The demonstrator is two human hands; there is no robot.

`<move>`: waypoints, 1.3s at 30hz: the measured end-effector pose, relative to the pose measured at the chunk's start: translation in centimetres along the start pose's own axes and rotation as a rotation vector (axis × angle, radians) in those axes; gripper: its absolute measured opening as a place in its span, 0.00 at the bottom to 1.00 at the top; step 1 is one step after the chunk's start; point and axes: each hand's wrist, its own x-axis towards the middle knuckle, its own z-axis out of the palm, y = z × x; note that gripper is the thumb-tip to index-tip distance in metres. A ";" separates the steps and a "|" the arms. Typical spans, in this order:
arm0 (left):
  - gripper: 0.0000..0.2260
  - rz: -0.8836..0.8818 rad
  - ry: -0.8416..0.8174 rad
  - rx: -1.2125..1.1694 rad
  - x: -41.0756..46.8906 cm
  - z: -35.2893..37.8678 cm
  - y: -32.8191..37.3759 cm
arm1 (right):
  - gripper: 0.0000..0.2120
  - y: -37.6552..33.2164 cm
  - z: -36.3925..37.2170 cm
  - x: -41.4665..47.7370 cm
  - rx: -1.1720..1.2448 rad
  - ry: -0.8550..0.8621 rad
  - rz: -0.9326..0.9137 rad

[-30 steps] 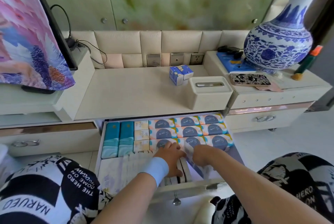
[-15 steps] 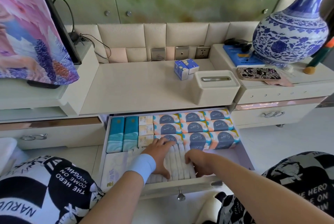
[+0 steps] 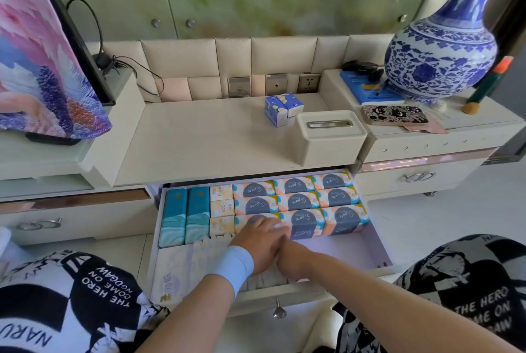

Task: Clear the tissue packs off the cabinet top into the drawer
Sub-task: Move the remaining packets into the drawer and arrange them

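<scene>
Head view. My left hand [image 3: 257, 241], with a pale blue wristband [image 3: 233, 267] behind it, lay flat with the fingers nearly straight on a row of small white packs [image 3: 264, 281] standing on edge at the front of the open drawer [image 3: 355, 250]. It gripped nothing, and the fingertips reached the nearest of the orange-and-blue packs [image 3: 303, 223]. My right hand [image 3: 294, 260] pressed in on the right, touching the left hand. Its fingers were hidden behind that hand, so I could not tell whether they held anything.

Drawer contents, counted:
- Nine orange-and-blue packs, three rows of three, filled the back right. The front left one was partly covered by my fingers.
- Three cream packs [image 3: 222, 207] stood in a column to their left.
- Two teal packs [image 3: 185, 214] lay side by side further left.
- One flat white pack [image 3: 176, 275] lay in the front left corner.
- The white packs under my hands were too hidden to count.

Well apart from both hands, two blue tissue packs [image 3: 283, 107] remained on the cabinet top [image 3: 205, 142]. They touched each other and sat just behind the left corner of one cream tissue box [image 3: 330, 139]. On the raised section at right stood one blue-and-white vase [image 3: 441, 53], with one patterned phone [image 3: 394, 115] in front of it.
</scene>
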 end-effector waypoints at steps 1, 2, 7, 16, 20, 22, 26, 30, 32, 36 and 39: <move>0.23 0.000 -0.048 0.015 0.1 0.2 0.2 | 0.21 0.5 -0.2 0.0 -0.002 -0.022 -0.024; 0.23 -0.015 -0.087 0.020 0.1 0.3 0.3 | 0.19 0.8 -0.5 0.0 0.020 -0.029 -0.008; 0.24 -0.058 -0.102 0.017 0.3 -0.1 0.3 | 0.22 1.8 -1.2 -0.4 0.029 0.071 0.016; 0.28 -0.091 -0.070 -0.053 0.4 -1.5 -0.1 | 0.24 2.3 -3.7 -1.7 -0.188 0.271 -0.101; 0.27 -0.167 0.013 -0.127 1.8 -4.9 -1.2 | 0.21 1.5 -7.7 -1.9 -0.327 0.473 -0.177; 0.27 -0.188 0.036 -0.114 2.9 -7.5 -2.1 | 0.21 0.7 -10.1 -1.6 -0.326 0.530 -0.207; 0.26 -0.206 0.102 -0.036 5.4 -13.6 -5.0 | 0.20 -1.4 -16.0 -0.4 -0.399 0.632 -0.251; 0.26 -0.243 0.134 0.004 8.5 -18.0 -7.7 | 0.21 -3.4 -21.6 2.5 -0.402 0.702 -0.233; 0.27 -0.276 0.139 -0.004 10.5 -19.2 -8.9 | 0.21 -4.2 -24.0 4.8 -0.420 0.719 -0.190; 0.27 -0.336 0.145 -0.060 15.0 -19.6 -10.6 | 0.24 -5.1 -27.4 10.6 -0.420 0.735 -0.096; 0.27 -0.330 0.158 -0.106 18.2 -18.5 -11.4 | 0.30 -5.2 -28.7 15.0 -0.392 0.725 -0.006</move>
